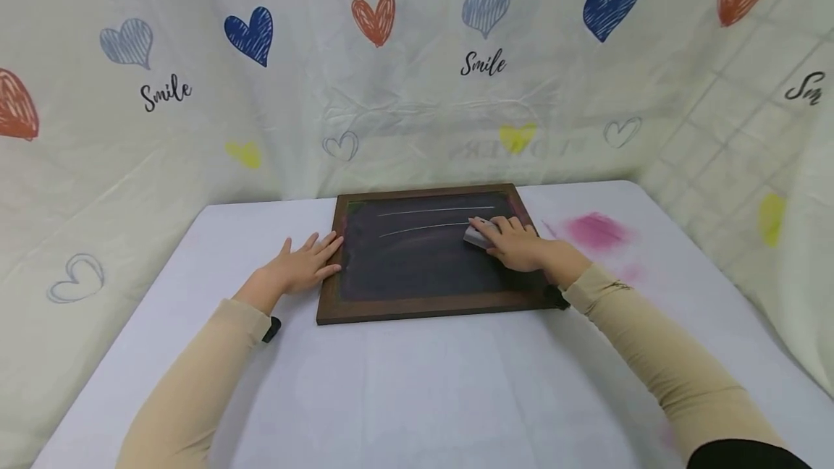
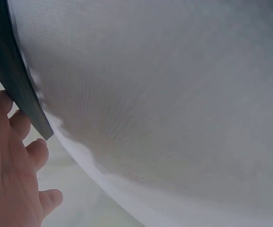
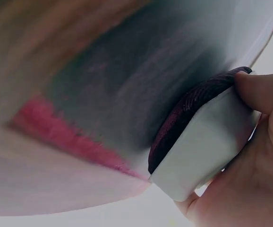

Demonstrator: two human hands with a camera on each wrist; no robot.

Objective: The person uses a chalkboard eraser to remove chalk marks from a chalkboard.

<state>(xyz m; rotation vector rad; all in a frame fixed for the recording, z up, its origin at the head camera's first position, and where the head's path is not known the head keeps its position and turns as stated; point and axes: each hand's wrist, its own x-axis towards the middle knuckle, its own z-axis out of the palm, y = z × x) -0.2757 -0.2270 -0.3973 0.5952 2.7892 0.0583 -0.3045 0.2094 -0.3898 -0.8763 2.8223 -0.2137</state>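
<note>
A small chalkboard (image 1: pixel 417 266) in a brown wooden frame lies flat on the white table (image 1: pixel 417 382). Two white chalk lines (image 1: pixel 435 210) run across its upper part. My right hand (image 1: pixel 515 243) grips a white block eraser (image 1: pixel 477 237) with a dark felt face (image 3: pixel 183 113) and presses it on the board at the right end of the lower line. My left hand (image 1: pixel 302 266) lies flat with straight fingers, its fingertips on the frame's left edge (image 2: pixel 18 75).
A pink chalk smear (image 1: pixel 596 231) marks the tablecloth right of the board. A cloth backdrop (image 1: pixel 417 71) printed with hearts and "Smile" closes in the table at the back and both sides. Bare tablecloth lies in front of the board.
</note>
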